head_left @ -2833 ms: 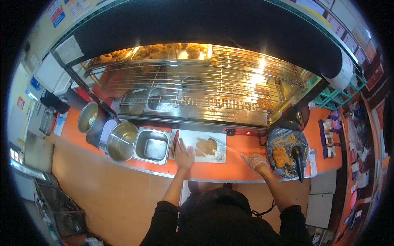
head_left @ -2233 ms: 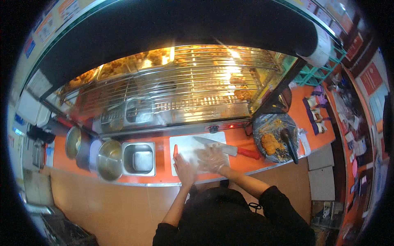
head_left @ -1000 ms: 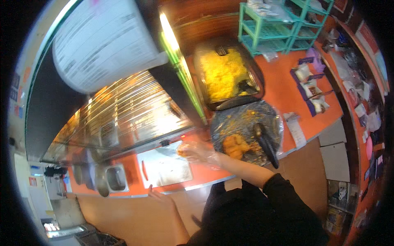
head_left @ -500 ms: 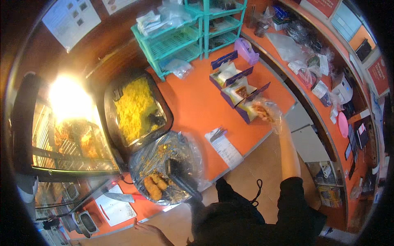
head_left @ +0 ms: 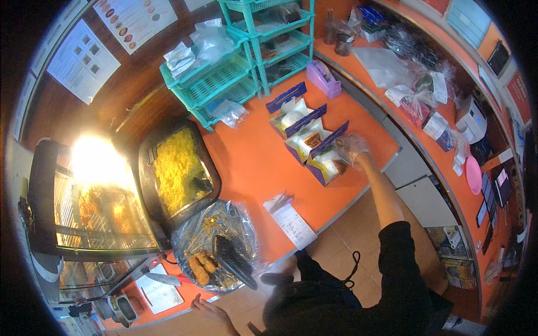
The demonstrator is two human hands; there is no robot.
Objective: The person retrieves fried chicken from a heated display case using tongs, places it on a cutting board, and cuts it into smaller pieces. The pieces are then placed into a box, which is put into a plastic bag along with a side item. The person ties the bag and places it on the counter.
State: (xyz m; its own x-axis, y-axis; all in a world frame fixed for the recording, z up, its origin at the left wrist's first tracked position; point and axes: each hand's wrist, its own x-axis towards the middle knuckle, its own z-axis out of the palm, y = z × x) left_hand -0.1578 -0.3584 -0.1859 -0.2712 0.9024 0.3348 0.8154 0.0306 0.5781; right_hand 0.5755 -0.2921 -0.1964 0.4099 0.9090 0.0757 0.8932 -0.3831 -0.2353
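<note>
My right hand (head_left: 352,150), in a clear plastic glove, is at the nearest of three purple-and-white food boxes. Its fingers are blurred, so their grip is hidden. In that nearest box (head_left: 324,172) a white lining and a brown piece of food show beneath the hand. The middle box (head_left: 295,150) holds white wrapping with a brown piece in it. The far box (head_left: 279,124) has a white rounded filling; all three lids stand raised. Low on the left, my bare left hand (head_left: 206,306) is held out near the counter edge, fingers extended, holding nothing.
A black tray (head_left: 147,193) of yellow rice sits left, beside a lit food warmer (head_left: 106,249). A plastic-covered platter (head_left: 241,215) carries breaded rolls and black tongs (head_left: 230,257). A knife (head_left: 162,278) rests over a white board (head_left: 162,299). Green racks (head_left: 210,89) and a purple tape dispenser (head_left: 325,84) stand behind.
My right hand has brought the brown food from the near edge of the closest box inward over it. My head view has shifted slightly. The left hand stays low and extended.
</note>
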